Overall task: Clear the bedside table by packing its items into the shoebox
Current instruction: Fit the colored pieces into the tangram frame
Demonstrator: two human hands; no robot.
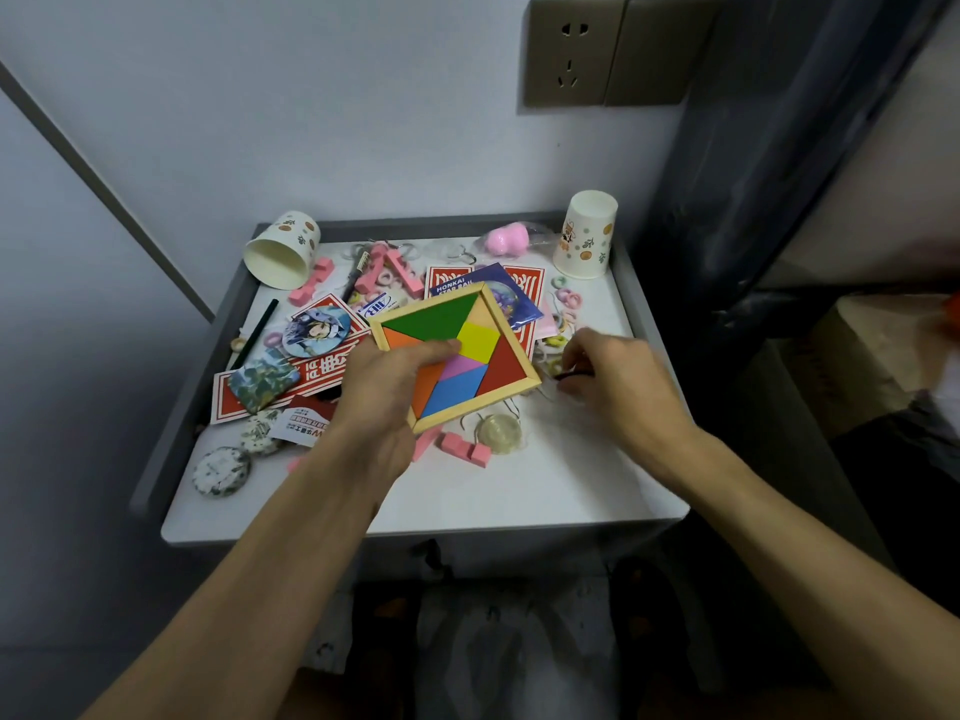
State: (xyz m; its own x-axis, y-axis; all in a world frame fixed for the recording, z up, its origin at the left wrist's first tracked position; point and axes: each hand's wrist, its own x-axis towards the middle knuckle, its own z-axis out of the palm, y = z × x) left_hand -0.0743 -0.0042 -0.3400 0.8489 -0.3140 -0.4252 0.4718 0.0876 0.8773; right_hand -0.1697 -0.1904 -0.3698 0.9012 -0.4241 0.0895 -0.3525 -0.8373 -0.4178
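Observation:
My left hand (387, 392) grips a wooden-framed tangram puzzle (470, 337) of coloured pieces, thumb on top, lifted a little over the bedside table (545, 491). My right hand (615, 379) is to the puzzle's right, fingers curled, pinching a small dark item (566, 376) among hair ties on the table top. Scattered on the table are red cards (244, 402), round badges (316, 330), pink foam blocks (467, 449), a pencil (257, 332) and a coin-like disc (500, 433). No shoebox is plainly in view.
One paper cup (283, 252) lies on its side at the back left; another (587, 236) stands upside down at the back right beside a pink fluffy thing (506, 240). A dark curtain (769, 174) hangs on the right above a cardboard box (883, 356). The table has a raised grey rim.

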